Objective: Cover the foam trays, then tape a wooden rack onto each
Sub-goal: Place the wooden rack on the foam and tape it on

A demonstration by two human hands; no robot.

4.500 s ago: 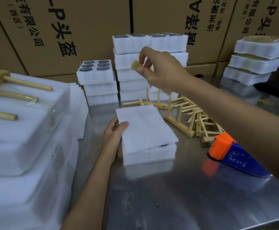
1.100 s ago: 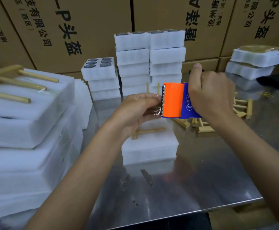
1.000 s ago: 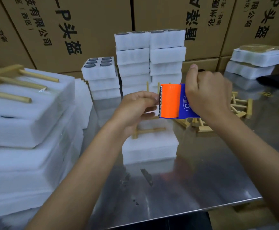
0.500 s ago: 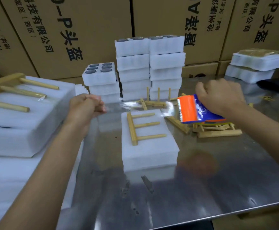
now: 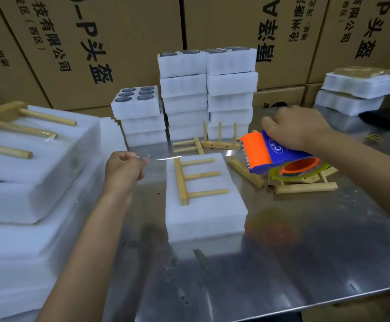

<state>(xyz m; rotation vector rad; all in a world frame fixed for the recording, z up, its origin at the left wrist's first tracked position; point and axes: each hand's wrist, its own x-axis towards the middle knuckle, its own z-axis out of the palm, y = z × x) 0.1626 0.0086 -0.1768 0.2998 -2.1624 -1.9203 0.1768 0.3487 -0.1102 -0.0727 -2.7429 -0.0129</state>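
Note:
A covered white foam tray (image 5: 205, 212) sits mid-table with a wooden rack (image 5: 195, 178) lying flat on its lid. My left hand (image 5: 123, 169) pinches the free end of a clear tape strip (image 5: 166, 158) left of the tray. My right hand (image 5: 298, 129) grips the orange-and-blue tape dispenser (image 5: 270, 154) to the tray's right. The strip stretches between both hands, just above the tray's far edge.
Stacks of uncovered foam trays (image 5: 208, 94) stand behind, in front of cardboard boxes (image 5: 119, 43). Loose wooden racks (image 5: 303, 184) lie at right. Finished trays with taped racks (image 5: 26, 163) pile up at left. More foam packs (image 5: 356, 89) sit far right on the steel table (image 5: 282, 263).
The rack was laid on the lid and my right hand picked up the dispenser. My hands pulled apart, drawing tape out across the tray; in the last half second both lowered slightly.

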